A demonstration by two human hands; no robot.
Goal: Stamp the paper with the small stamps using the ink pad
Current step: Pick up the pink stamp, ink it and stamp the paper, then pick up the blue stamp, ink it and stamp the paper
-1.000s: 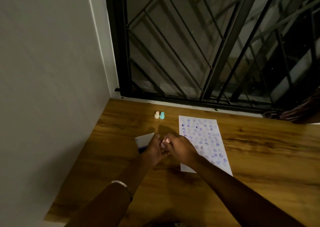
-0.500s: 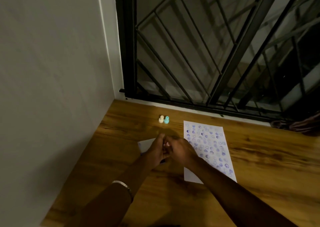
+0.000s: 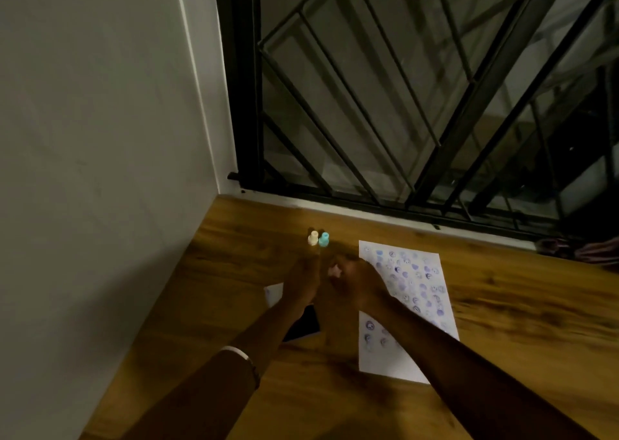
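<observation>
Here, item: both hands lay over the wooden table [image 3: 502,305].
Left hand [image 3: 303,282] grip unclear; right hand [image 3: 358,282] pinched a small pink stamp [image 3: 335,271], left of the white stamped paper sheet [image 3: 412,292]; cream stamp [image 3: 313,238] and teal stamp [image 3: 324,239] stood beyond.

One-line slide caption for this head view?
Both hands, left and right, meet beside the stamped paper, two small stamps standing behind them.

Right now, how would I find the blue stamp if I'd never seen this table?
Start at the black window grille and come down to the wooden table under it. Left of the stamped paper, just beyond the hands, two tiny stamps stand side by side. The turquoise stamp is the one nearer the paper; its neighbour, the cream stamp, is pale.
</observation>
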